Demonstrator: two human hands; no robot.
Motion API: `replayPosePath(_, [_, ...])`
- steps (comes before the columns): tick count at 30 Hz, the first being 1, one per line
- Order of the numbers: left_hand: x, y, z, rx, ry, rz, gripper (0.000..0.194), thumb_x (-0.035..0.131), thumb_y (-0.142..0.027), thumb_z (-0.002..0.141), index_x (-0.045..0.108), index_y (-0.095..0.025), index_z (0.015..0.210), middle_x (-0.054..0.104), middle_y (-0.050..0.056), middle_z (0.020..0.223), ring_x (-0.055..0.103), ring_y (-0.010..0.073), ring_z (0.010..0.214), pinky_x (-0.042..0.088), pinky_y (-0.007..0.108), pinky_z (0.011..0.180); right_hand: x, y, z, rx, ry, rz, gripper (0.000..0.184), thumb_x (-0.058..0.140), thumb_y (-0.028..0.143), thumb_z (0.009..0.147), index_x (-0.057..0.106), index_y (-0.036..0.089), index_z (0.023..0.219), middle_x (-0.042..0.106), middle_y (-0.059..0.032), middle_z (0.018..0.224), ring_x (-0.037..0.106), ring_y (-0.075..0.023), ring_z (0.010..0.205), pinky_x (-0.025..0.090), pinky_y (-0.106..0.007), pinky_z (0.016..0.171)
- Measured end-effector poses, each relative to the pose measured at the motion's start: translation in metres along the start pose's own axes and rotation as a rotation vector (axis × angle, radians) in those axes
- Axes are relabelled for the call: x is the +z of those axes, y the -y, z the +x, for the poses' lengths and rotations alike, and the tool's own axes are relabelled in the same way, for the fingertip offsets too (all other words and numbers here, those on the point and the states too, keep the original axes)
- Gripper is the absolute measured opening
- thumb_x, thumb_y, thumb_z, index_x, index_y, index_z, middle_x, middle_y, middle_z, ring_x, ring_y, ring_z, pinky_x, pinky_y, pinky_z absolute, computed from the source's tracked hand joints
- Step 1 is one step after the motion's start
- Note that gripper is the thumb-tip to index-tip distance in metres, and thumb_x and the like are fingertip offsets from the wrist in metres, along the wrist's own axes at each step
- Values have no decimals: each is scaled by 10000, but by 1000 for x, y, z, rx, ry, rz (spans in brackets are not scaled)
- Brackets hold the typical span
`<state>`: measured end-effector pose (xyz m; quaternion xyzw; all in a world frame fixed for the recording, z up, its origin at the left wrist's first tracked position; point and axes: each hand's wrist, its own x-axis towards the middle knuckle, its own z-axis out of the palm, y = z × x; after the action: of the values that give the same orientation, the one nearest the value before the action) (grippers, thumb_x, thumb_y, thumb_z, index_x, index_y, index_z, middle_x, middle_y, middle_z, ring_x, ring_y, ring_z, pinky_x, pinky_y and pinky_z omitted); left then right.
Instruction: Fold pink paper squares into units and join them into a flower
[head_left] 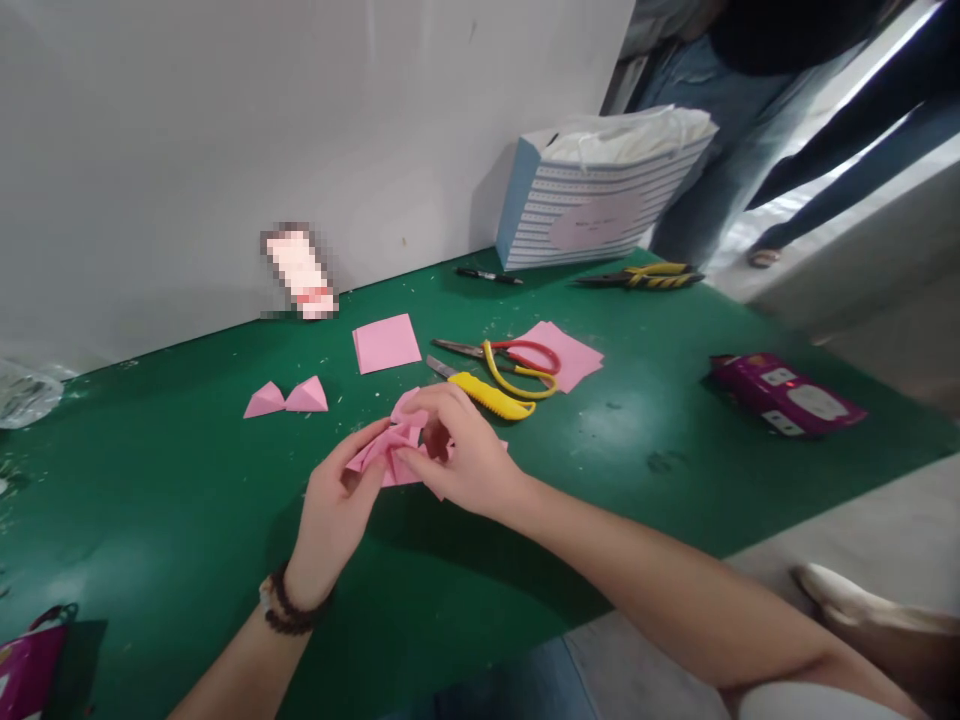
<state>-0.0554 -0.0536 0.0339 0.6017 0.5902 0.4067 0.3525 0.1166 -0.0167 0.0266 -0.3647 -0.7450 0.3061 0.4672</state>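
Observation:
Between my two hands is a folded pink paper piece with several pointed flaps, held just above the green table. My left hand pinches its left side, thumb in front and fingers behind. On the other side, my right hand grips the paper between thumb and fingers and hides part of it. Just beyond my right hand lie a yellow utility knife with its blade out and scissors with red and yellow handles. Two small folded pink paper pieces sit to the left.
Square pink sheets and another pink stack lie on the green table. Farther back are a pen, pliers and a striped paper bag. A purple packet is at right. People stand beyond.

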Motion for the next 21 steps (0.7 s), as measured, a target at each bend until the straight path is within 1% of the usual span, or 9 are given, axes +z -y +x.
replayPosePath(1, [2,-3,2,32,-13,33,302,579,-204,836,652,-235,1127,678,62,1171,644,216,1051,547,362,886,0,-1,1,32,-2,16,326,618,157,803,536,210,1115,556,-84,1103,539,-85,623,526,-262,570])
replayPosePath(3, [8,-9,6,99,-32,77,281,567,-186,834,631,-224,1105,681,64,1122,656,201,992,566,336,825,-2,-5,3,42,-6,12,393,597,106,784,535,216,1157,569,-86,1117,593,-131,770,541,-288,650])
replayPosePath(5, [14,-13,10,159,-45,106,248,565,-171,827,608,-214,1068,675,60,1064,657,185,937,571,317,787,-5,-9,6,15,-12,-16,369,596,84,777,583,221,1120,597,-79,1090,598,-181,949,542,-321,749])
replayPosePath(6, [16,-15,12,180,-50,113,236,566,-164,824,597,-211,1053,670,57,1041,654,179,918,571,310,775,-7,-10,7,-2,-22,-31,340,604,83,777,608,220,1088,612,-73,1063,594,-190,989,537,-331,784])
replayPosePath(8, [20,-18,15,202,-44,117,232,566,-151,818,581,-208,1043,661,54,1018,651,169,897,572,297,759,-10,-13,10,-34,-52,-67,259,628,103,784,645,214,1017,638,-60,995,607,-187,965,531,-329,798])
replayPosePath(12, [23,-20,17,262,-45,126,236,563,-135,816,576,-210,1039,661,49,1006,649,165,892,573,294,754,-13,-14,10,-96,-85,-136,117,635,183,821,666,213,930,651,-55,944,625,-171,869,531,-298,729])
replayPosePath(16, [22,-20,14,360,-97,142,171,578,-164,832,594,-213,995,668,58,1065,639,190,979,560,332,818,-11,-11,7,-174,-106,-152,126,620,163,808,631,220,919,647,-53,941,622,-178,893,529,-300,741])
replayPosePath(19, [21,-18,12,421,-153,167,119,609,-177,823,602,-219,934,676,49,1024,639,194,967,554,343,823,-10,-9,5,-254,-111,-159,161,607,160,796,603,225,943,633,-58,961,621,-183,906,534,-314,758])
replayPosePath(21, [20,-15,11,444,-190,150,126,625,-160,806,601,-220,913,676,45,998,644,194,952,555,349,820,-9,-9,3,-293,-115,-166,191,587,144,791,588,228,963,627,-58,958,623,-183,898,537,-317,755])
